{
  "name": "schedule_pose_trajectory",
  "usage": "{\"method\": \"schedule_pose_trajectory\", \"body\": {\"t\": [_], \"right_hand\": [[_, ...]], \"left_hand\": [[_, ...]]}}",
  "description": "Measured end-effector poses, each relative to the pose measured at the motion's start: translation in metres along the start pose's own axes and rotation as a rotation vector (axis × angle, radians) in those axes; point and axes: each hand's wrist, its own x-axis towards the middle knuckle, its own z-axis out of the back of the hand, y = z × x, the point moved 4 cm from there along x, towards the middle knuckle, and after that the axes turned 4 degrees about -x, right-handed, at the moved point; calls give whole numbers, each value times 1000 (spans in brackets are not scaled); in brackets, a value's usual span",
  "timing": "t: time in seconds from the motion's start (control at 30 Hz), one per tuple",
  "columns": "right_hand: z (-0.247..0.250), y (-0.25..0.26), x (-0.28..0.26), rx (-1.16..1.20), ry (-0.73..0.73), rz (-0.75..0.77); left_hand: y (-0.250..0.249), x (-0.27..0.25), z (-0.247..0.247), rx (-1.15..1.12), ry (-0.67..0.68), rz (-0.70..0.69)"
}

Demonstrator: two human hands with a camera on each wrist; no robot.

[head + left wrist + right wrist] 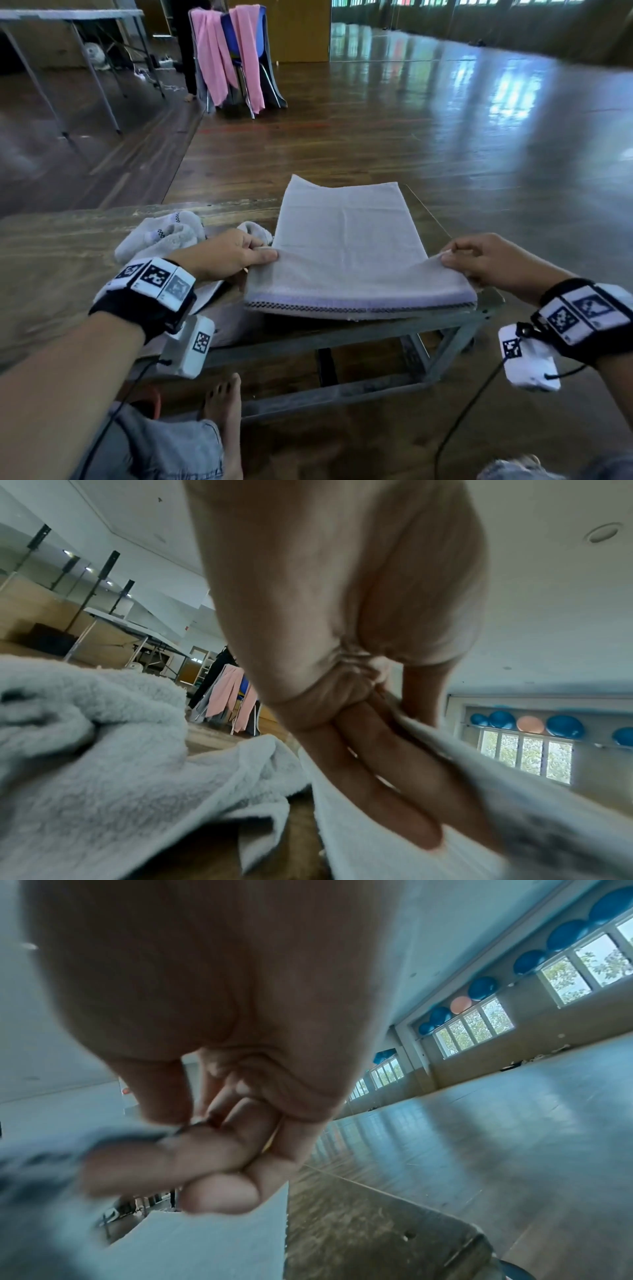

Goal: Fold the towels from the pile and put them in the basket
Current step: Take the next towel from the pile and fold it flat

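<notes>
A pale grey towel (pixel 346 240) with a dark checked border lies folded lengthwise on the low wooden table (pixel 68 246), its near end lifted. My left hand (pixel 253 255) pinches the near left corner, thumb on top and fingers (pixel 394 791) under the cloth (pixel 377 853). My right hand (pixel 448 258) pinches the near right corner (pixel 51 1156) between thumb and fingers. A crumpled pile of grey-white towels (pixel 161 236) lies just left of my left hand, also filling the left wrist view (pixel 103 750). No basket is in view.
The table's metal frame (pixel 455 329) and right edge sit close under my right hand. My bare foot (pixel 222 407) rests on the floor below. Farther off, a blue chair (pixel 239 44) draped with pink cloths and a folding table (pixel 68 20) stand on the glossy wooden floor.
</notes>
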Motion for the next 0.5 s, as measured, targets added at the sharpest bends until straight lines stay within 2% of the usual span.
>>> {"method": "schedule_pose_trajectory", "body": {"t": [0.1,0.17,0.27,0.4,0.5], "right_hand": [[3,2,12,-66,-221,42],[-1,5,21,-121,-269,93],[-16,7,31,-260,-203,134],[-44,-8,33,-479,71,79],[-43,-8,34,-579,90,19]], "left_hand": [[-4,11,4,142,-198,-132],[-7,18,-3,226,-211,-184],[-4,26,-14,357,-193,-161],[2,29,-31,558,-26,-46],[-3,28,-33,620,6,-28]]}}
